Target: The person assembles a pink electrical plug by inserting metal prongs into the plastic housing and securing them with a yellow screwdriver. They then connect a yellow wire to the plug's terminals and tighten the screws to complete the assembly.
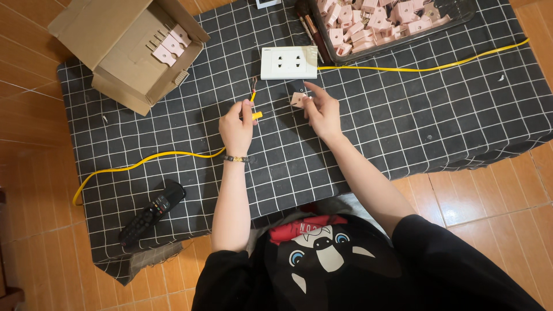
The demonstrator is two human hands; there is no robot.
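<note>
My left hand (236,125) grips the end of a yellow cable (138,163), whose bared wire tips (253,85) stick up past my fingers. My right hand (321,109) holds a small pink plug part (298,99) between thumb and fingers, a little to the right of the cable end. Both hands hover over a black grid-patterned cloth (403,121). Just beyond them lies a white double wall socket (288,62) with a second yellow cable (426,68) running off to the right.
An open cardboard box (124,69) at the back left holds a few pink plugs (168,45). A clear tray (461,16) at the back right is full of several pink plug parts. A black remote control (152,212) lies near the cloth's front left edge.
</note>
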